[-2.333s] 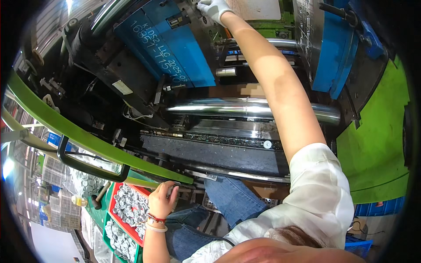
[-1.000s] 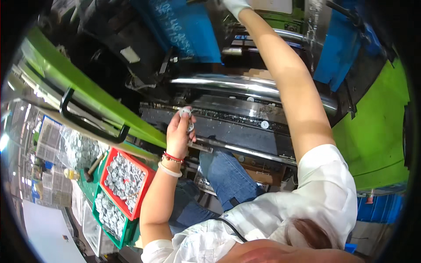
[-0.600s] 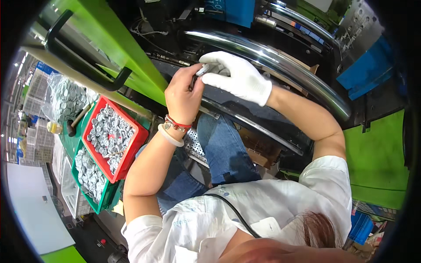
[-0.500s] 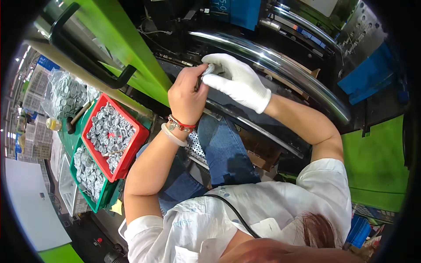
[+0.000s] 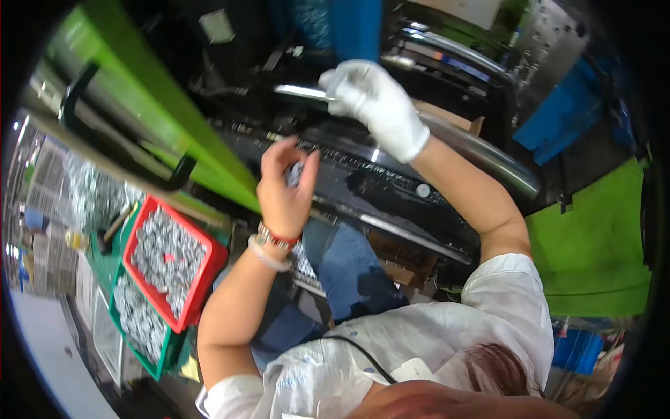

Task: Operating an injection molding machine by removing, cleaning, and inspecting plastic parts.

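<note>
My bare left hand (image 5: 285, 192), with a bracelet and a pale bangle at the wrist, is cupped over the near edge of a black machine bed (image 5: 349, 183). Small grey metal parts (image 5: 295, 173) show between its thumb and curled fingers. Farther forward, my right hand (image 5: 380, 108) in a white glove (image 5: 391, 122) hovers by a shiny steel bar (image 5: 300, 91). Its fingers are bent together and blurred; what they hold, if anything, cannot be made out. A small round light disc (image 5: 423, 190) lies on the bed, below the right wrist.
At left, a red tray (image 5: 218, 257) of grey metal parts overlaps a green tray (image 5: 162, 359) of similar parts. Behind them are a clear bag of parts (image 5: 98, 192) and a hammer (image 5: 105, 241). A green machine door with a black handle (image 5: 70, 115) stands at front left.
My hands, together at a small grey part before, have come apart. The right has moved forward, the left back toward me. The whole view has shifted, with the trays lower in it.
</note>
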A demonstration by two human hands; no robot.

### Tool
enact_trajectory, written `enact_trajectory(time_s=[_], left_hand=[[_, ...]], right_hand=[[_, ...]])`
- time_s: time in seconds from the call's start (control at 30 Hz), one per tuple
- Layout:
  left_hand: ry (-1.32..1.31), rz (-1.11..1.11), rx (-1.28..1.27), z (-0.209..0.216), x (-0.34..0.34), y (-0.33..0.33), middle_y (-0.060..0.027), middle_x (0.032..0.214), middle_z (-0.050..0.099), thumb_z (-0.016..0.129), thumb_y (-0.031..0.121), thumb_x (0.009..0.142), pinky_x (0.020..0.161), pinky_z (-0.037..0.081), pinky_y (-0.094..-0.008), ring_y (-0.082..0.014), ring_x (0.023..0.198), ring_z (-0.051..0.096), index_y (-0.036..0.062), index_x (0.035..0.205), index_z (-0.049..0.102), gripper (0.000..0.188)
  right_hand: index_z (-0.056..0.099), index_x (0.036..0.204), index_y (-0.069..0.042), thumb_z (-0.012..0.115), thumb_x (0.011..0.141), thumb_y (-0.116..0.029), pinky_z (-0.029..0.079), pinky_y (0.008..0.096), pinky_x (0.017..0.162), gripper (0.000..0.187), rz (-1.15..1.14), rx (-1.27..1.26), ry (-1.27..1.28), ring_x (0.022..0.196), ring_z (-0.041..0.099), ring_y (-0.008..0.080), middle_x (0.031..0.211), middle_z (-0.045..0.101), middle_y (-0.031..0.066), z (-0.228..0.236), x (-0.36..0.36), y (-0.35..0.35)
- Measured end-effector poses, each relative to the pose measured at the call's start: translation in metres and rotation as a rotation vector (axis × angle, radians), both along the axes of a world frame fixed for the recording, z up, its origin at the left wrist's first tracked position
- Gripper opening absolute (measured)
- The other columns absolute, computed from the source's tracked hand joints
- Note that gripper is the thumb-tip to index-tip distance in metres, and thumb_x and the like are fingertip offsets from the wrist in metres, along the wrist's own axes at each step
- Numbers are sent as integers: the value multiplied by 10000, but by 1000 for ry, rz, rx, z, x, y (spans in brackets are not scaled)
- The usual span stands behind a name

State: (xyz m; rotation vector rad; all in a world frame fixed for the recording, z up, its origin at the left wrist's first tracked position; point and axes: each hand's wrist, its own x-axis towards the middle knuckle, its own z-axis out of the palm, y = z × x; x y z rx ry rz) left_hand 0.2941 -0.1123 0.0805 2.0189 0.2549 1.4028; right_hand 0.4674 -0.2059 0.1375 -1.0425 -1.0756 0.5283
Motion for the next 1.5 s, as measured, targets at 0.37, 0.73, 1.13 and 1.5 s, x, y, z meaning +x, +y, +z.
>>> enact_trajectory(time_s=[0.37, 0.73, 1.13, 1.5], left_hand=[[172, -94, -89, -6, -5, 1, -38, 882, 602, 674, 17, 894, 668, 465, -205, -89, 779, 575, 13, 1094, 539, 242], [289, -102, 25, -12, -7, 5, -48, 927, 597, 682, -4, 880, 764, 476, -226, -106, 821, 597, 2, 1093, 554, 248], [261, -46, 104, -12, -4, 4, -88, 845, 653, 730, 67, 849, 673, 510, -285, -177, 720, 638, 34, 1058, 601, 247], [323, -65, 135, -10, -4, 2, -104, 844, 671, 735, 83, 846, 659, 521, -301, -209, 709, 660, 41, 1051, 604, 246]], right_hand=[[525, 1279, 61, 703, 894, -158, 541, 260, 880, 477, -641, 221, 25, 989, 651, 198, 1183, 617, 141, 52, 273, 55], [591, 1228, 26, 672, 899, -105, 528, 297, 842, 364, -454, 396, 171, 1018, 624, 208, 1112, 654, 119, 51, 306, 73], [605, 1190, 55, 683, 892, -93, 545, 301, 810, 341, -474, 279, 53, 934, 654, 208, 1100, 650, 117, 64, 296, 61], [659, 1130, 33, 695, 871, -167, 522, 313, 773, 329, -805, 25, -289, 871, 659, 197, 995, 701, 125, 82, 300, 69]])
